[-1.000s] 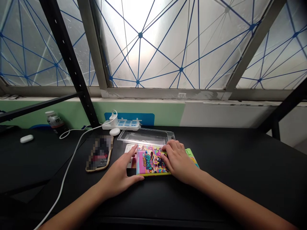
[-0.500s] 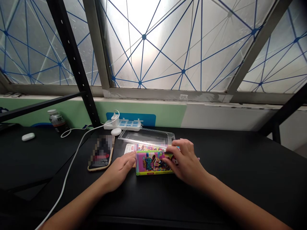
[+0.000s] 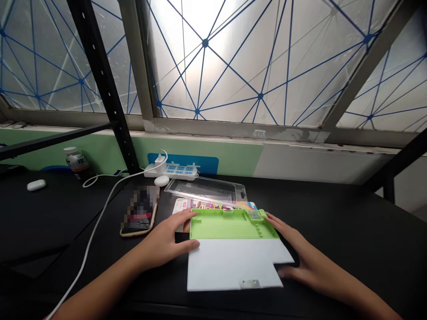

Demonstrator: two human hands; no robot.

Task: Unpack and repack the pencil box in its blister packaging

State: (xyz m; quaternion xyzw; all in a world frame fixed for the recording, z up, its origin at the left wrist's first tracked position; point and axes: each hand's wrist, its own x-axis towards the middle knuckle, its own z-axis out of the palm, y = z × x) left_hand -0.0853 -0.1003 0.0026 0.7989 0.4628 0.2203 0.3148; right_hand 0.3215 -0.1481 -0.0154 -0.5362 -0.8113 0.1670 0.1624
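Head view: case now open flat.

- Pencil case: open, lying flat at centre; its green tray with shallow compartments forms the far half.
- White lid: folded flat toward the near side, small clasp at its near edge.

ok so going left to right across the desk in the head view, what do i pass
white earbud case → bottle → phone → left hand → open green and white case → right hand
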